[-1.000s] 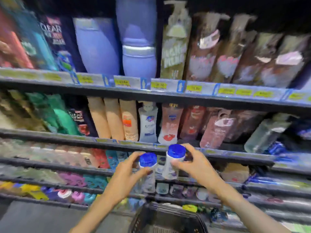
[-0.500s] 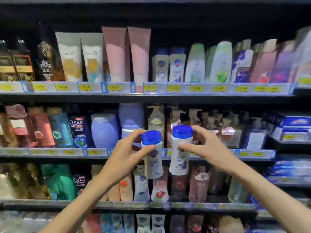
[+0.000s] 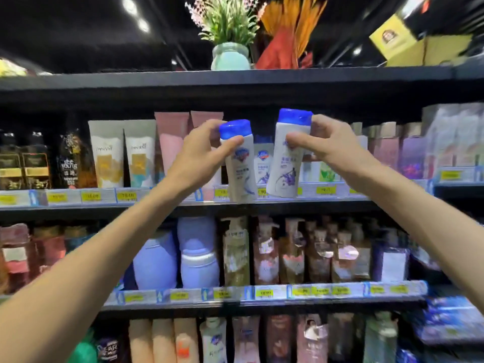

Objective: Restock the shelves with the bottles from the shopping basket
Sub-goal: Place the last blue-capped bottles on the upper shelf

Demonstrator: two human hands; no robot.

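Two white bottles with blue caps were held up in front of the upper product shelf [image 3: 262,203], one in each hand, both clear of the shelf board. At far left on that shelf stood dark bottles [image 3: 23,163], then pale tubes [image 3: 123,153] and pink tubes [image 3: 170,142]. The left hand [image 3: 199,158] gripped the left bottle [image 3: 239,163] near its neck, thumb across the front and fingers curled behind; the bottle hung roughly upright with its base level with the yellow price strip. Between the two held bottles, matching white bottles [image 3: 262,163] already stood on the shelf. The right hand [image 3: 327,148] pinched the right bottle [image 3: 286,158] just under its cap, its body tilted slightly with the base leaning left.

The step in hand appeared to be the placing of both bottles beside the matching stock. The next move would likely call for carrying each bottle forward over the shelf lip, righting the tilted one, and setting the bases down in a free gap before the fingers let go.

Compared with half a second before, both bottles had risen from the level of the pump-bottle shelf [image 3: 262,292] to the shelf above, and the view had tipped upward, bringing a potted plant [image 3: 230,43] on the top board into sight. The shopping basket lay out of view.
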